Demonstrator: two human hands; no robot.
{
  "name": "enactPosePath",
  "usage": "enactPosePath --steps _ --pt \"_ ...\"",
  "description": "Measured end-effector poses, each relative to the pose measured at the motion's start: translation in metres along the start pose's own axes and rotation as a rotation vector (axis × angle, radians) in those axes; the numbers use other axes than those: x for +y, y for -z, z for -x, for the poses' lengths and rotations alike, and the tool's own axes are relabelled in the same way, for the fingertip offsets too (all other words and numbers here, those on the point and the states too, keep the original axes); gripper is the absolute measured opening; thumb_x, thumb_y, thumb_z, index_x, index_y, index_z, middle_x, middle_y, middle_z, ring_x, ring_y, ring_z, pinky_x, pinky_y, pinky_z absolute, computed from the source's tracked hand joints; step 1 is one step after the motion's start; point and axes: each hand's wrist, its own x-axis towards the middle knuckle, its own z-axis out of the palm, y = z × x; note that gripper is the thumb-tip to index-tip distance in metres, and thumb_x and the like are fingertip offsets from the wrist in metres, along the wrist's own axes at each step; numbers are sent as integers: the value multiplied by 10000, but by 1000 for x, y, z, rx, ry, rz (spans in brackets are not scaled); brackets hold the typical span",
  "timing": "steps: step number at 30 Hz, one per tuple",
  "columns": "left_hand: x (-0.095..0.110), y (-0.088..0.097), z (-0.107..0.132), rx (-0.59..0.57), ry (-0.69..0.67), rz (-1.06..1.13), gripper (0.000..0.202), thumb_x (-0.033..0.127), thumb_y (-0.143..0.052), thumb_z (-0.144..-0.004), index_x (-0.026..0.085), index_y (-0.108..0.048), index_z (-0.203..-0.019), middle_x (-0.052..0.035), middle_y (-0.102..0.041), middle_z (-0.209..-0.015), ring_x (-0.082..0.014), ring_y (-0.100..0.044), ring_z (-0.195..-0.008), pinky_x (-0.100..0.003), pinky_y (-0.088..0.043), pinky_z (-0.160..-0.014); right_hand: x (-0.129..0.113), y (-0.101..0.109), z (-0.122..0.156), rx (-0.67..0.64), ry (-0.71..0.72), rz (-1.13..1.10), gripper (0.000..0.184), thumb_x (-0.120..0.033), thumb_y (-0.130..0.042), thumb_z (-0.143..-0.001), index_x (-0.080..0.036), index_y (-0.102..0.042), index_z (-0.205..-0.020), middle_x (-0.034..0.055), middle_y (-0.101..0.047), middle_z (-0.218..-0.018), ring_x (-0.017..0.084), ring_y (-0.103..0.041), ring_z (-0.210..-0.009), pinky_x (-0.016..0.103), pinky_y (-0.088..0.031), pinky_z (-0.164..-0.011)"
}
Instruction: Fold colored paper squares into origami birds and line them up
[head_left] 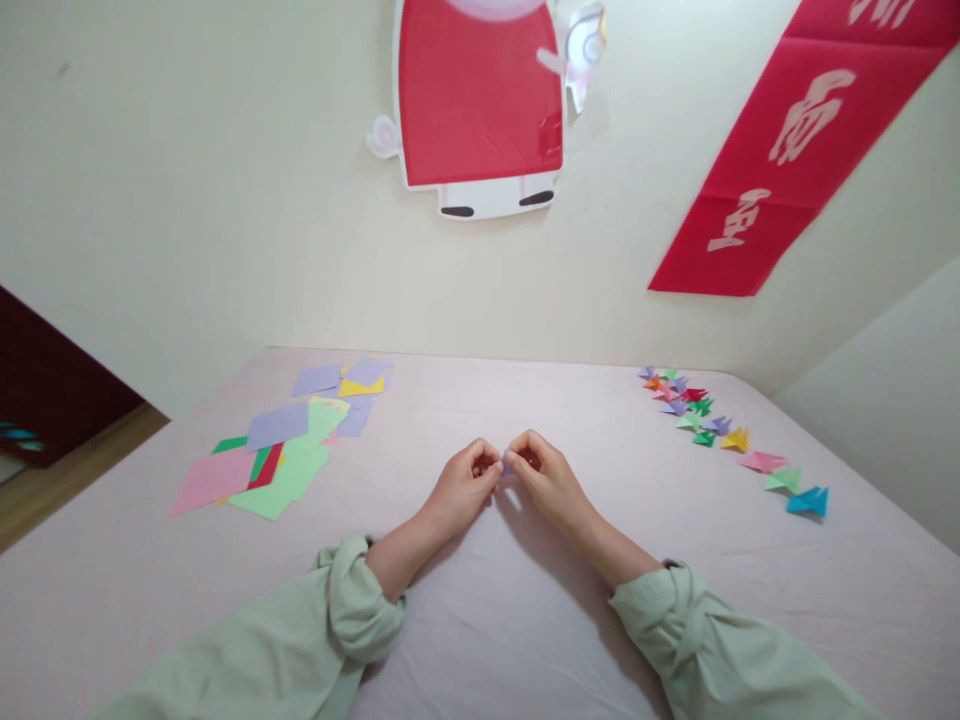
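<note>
Close together over the middle of the table, my left hand [466, 484] and my right hand [550, 478] pinch a small piece of purple paper [508, 467] between thumbs and fingers. Most of the paper is hidden by the fingertips, so its folded shape cannot be made out. Off to the left lie loose paper sheets in purple [277, 427], pink [215, 474], light green [306, 474], red, green and yellow, some overlapping. On the right, several small folded paper figures form a slanting line, with a blue one [808, 502] nearest and a yellow one [736, 440] farther back.
A pale pink cloth [450, 640] covers the table, which meets the wall at its far edge. A red cartoon cutout [480, 95] and a red banner [765, 190] hang on that wall. At the far left, wooden floor [82, 470] shows beyond the table edge.
</note>
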Motion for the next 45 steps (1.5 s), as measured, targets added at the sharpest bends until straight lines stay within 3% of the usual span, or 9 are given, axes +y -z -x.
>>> enactPosePath --steps 5,10,14,20,23,28,36,45 --pt "2 1 -1 33 -87 -67 167 299 -518 -844 164 -531 -745 15 -531 -711 -122 -503 -693 -235 -405 -655 3 -1 0 -8 -6 -26 123 -286 -552 -820 -197 -533 -738 -30 -520 -687 133 -478 -645 261 -371 -622" --pt "7 0 -1 29 -106 -138 177 286 -510 -837 166 -527 -708 29 -500 -675 -115 -457 -660 -227 -369 -629 2 -6 0 16 -56 -140 125 -285 -567 -781 -198 -516 -707 -36 -489 -671 130 -447 -649 253 -358 -615" --pt "11 -1 0 35 -100 -157 167 270 -499 -824 172 -506 -689 36 -479 -654 -114 -435 -636 -226 -347 -609 0 -5 -3 96 -113 -274 142 -301 -587 -758 -203 -501 -701 -44 -460 -656 119 -437 -629 243 -372 -604" --pt "9 1 2 29 -82 -178 139 249 -504 -801 180 -511 -680 34 -486 -629 -123 -453 -624 -232 -348 -609 9 22 -17 339 -264 -414 231 -379 -639 -688 -225 -467 -702 -35 -456 -661 127 -457 -614 255 -449 -598" --pt "9 1 2 74 -67 -141 162 294 -503 -831 180 -523 -717 25 -530 -672 -125 -484 -642 -235 -376 -627 10 25 -18 301 -244 -378 229 -378 -648 -689 -221 -482 -699 -34 -462 -649 128 -452 -610 256 -442 -595" --pt "9 -1 2 54 -83 -117 166 331 -533 -849 168 -567 -846 5 -595 -802 -130 -532 -729 -240 -411 -688 2 6 -8 148 -117 -305 168 -318 -613 -746 -204 -502 -694 -45 -469 -640 115 -448 -609 244 -381 -599" --pt "3 0 2 -17 -93 -120 186 315 -516 -859 165 -552 -756 33 -507 -660 -116 -454 -629 -228 -362 -608 6 -5 -3 20 -100 -196 177 -342 -621 -744 -203 -512 -732 -37 -506 -674 131 -474 -627 262 -387 -611" --pt "8 -1 2 -61 -54 -94 237 352 -523 -846 177 -517 -687 37 -498 -596 -114 -460 -576 -229 -364 -574 -1 -3 0 72 -38 -39 256 -347 -488 -856 -213 -456 -641 -36 -416 -614 139 -402 -614 261 -330 -578"
